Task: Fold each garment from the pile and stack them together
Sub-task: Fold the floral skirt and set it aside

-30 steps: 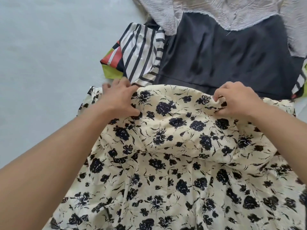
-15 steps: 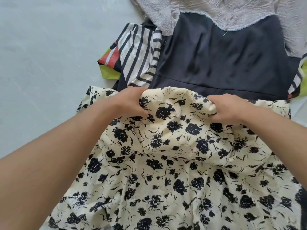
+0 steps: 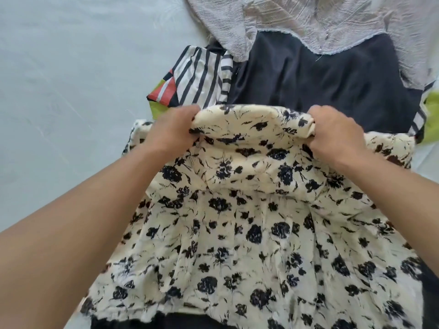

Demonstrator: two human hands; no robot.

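Observation:
A cream garment with black flowers (image 3: 249,222) spreads across the lower middle of the view, over other clothes. Its far edge is bunched into a raised roll. My left hand (image 3: 171,131) grips the left end of that roll. At the right end, my right hand (image 3: 337,136) is closed on the fabric. Both forearms reach in from the bottom corners. Beyond the roll lies a dark navy garment (image 3: 320,79). The fingertips of both hands are tucked under the cloth.
A black-and-white striped garment with red and lime patches (image 3: 197,81) lies at the left of the navy one. A pale grey textured garment (image 3: 308,20) drapes across the top. Light grey floor (image 3: 71,79) extends to the left. A lime corner (image 3: 431,108) shows at the right edge.
Both hands went from resting on the floral garment's far edge to gripping it, and have lifted and rolled that edge up.

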